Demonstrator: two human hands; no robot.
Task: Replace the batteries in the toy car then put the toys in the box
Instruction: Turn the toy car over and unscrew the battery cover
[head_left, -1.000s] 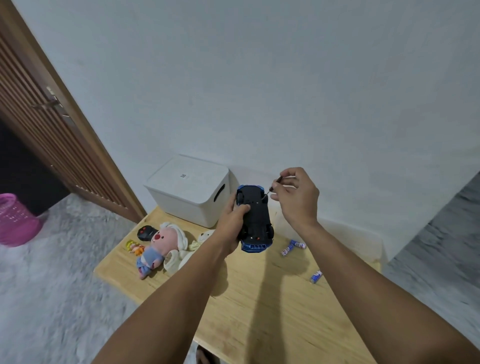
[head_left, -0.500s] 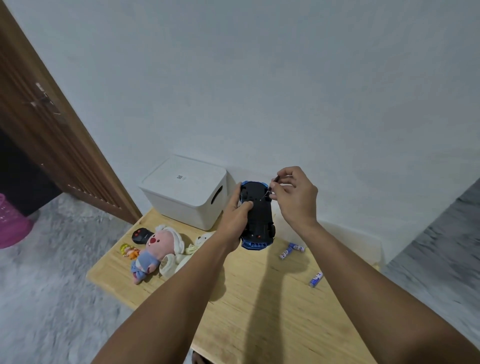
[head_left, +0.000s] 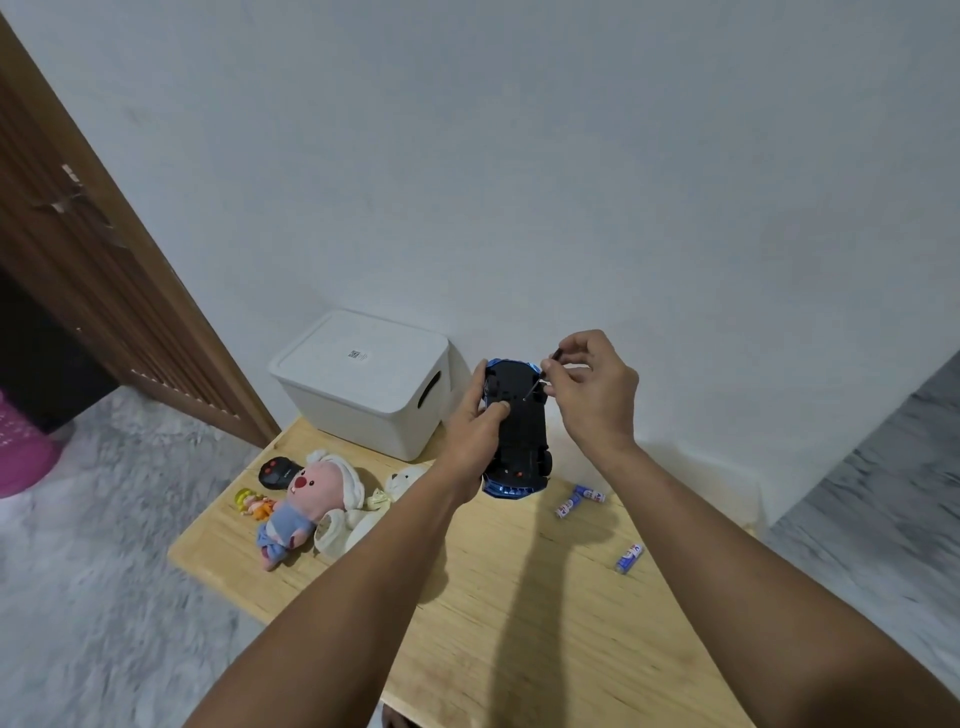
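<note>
While the left hand (head_left: 475, 415) grips the upturned toy car (head_left: 518, 431) above the table (head_left: 519, 623), in front of the closed box (head_left: 363, 379), the right hand (head_left: 587, 384) pinches a small screwdriver (head_left: 540, 376) on its underside. Likely undoing the battery cover; next, swap in the batteries (head_left: 579, 499) lying right of the car.

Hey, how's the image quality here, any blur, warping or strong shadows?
Head view: wide-angle warping bends the brown wooden door at the left edge; the grey floor is smeared at both sides; the centre is sharper, with the blue toy car fairly clear; the arms cast dark shadows on the light wooden table; soft, even light, no glare.
</note>
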